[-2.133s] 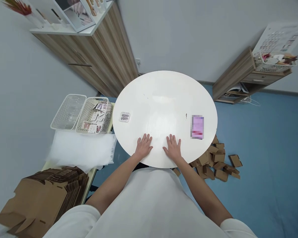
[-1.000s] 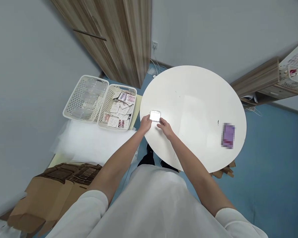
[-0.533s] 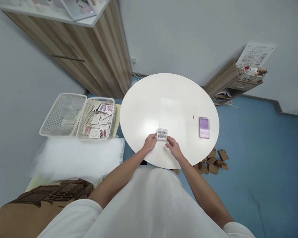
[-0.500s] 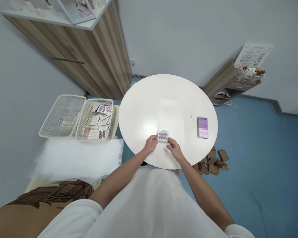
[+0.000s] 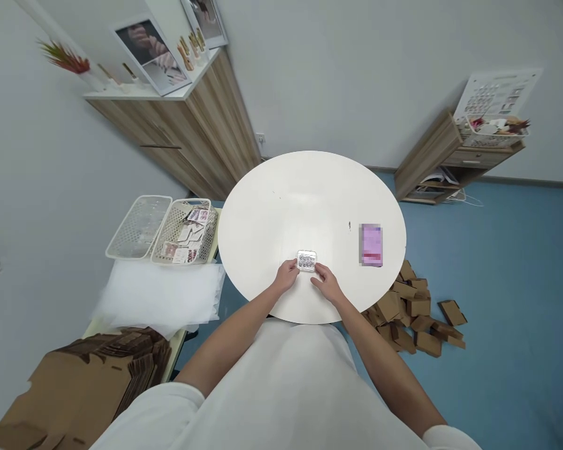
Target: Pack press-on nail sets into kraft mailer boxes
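Note:
A small clear plastic case (image 5: 306, 260) with rows of small shiny pieces inside is at the near middle of the round white table (image 5: 281, 187). My left hand (image 5: 287, 275) is closed on its left edge, with thumb and fingertips at the near corner. At the right edge, the bent fingers of my right hand (image 5: 327, 282) grip the case, while the thumb sits a little lower, toward me. Whether the case rests on the tabletop or is slightly lifted, I cannot tell.
A blurred-out purple rectangular item (image 5: 371, 245) lies on the table's right side. To the left are a white basket (image 5: 158, 250) of printed cards, a second basket (image 5: 115, 240), white sheets (image 5: 159, 290) and flattened cardboard (image 5: 79, 387). Small brown boxes (image 5: 417, 306) litter the floor at right.
The camera view has shifted, showing more of the cabinet top and floor boxes. Both hands stay at the case's edges; the pieces inside look brighter now.

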Motion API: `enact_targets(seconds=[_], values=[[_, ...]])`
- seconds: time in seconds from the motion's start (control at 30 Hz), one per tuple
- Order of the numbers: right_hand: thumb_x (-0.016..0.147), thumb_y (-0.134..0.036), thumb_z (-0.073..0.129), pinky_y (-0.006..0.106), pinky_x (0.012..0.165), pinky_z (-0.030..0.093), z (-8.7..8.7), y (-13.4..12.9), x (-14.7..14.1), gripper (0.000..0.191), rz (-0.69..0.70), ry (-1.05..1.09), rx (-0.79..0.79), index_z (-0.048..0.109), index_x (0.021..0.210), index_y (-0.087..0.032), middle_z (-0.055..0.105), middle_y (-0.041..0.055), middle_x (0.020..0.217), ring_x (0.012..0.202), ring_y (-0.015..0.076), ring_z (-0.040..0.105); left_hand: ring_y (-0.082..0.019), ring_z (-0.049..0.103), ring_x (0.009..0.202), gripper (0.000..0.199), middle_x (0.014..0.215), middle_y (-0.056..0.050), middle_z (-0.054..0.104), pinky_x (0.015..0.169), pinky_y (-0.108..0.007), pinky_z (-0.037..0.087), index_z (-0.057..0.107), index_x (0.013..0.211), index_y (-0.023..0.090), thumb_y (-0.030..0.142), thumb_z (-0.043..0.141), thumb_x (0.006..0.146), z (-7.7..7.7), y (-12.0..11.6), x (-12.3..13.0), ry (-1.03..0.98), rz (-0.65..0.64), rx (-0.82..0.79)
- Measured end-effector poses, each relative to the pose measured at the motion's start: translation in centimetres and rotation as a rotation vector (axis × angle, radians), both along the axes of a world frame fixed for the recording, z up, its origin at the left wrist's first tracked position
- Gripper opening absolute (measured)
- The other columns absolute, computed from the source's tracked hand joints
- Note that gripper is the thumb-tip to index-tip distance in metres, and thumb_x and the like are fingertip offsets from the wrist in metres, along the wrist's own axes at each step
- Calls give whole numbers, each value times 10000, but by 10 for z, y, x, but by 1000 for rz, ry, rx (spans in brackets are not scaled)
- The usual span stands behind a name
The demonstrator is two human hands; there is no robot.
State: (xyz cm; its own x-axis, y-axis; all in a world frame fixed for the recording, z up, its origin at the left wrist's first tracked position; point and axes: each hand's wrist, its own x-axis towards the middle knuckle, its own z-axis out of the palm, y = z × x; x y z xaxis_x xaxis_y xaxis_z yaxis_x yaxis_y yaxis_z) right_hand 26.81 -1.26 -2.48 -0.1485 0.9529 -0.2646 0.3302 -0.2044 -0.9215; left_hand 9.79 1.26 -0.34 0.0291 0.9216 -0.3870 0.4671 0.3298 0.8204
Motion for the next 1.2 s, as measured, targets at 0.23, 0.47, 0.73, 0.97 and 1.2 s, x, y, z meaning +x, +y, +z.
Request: enact_targets(seconds=[0.23,0.47,0.73,0.97,1.2], values=[[748,-316,492,364,922,416,-7,3,2,523,91,-53,48,409,1257,-228,374,80,1328,1185,203,414,-198,531,1007,432,1135,-50,573,851,-324,414,554,1114,189,134,412,710,-1,2,9,26,-3,-11],[744,-351,532,418,918,382,0,-18,9,470,287,-294,265,461,1184,-205,455,105,1225,1135,241,424,-239,430,1151,559,1267,-101,455,960,-377,359,446,1229,156,175,496,672,6,-33,-11,282,-143,97],[775,-292,544,416,850,343,-5,-42,2,210,592,-657,428,565,972,-221,495,99,1175,1064,268,423,-293,349,1199,525,1286,-103,432,984,-439,297,510,1150,212,362,609,657,7,-69,-46,457,-517,207],[863,-216,373,352,725,364,2,-28,-9,197,506,-726,359,569,845,-208,571,78,970,896,221,479,-284,389,1160,561,1248,-97,465,982,-432,253,511,1124,231,416,655,615,2,-66,-51,529,-567,297],[861,-251,352,296,679,402,26,-37,-13,185,518,-504,168,521,798,-209,578,23,836,775,167,516,-210,543,893,213,916,-52,624,843,-365,368,609,856,232,203,409,786,5,-62,-72,446,-599,326]])
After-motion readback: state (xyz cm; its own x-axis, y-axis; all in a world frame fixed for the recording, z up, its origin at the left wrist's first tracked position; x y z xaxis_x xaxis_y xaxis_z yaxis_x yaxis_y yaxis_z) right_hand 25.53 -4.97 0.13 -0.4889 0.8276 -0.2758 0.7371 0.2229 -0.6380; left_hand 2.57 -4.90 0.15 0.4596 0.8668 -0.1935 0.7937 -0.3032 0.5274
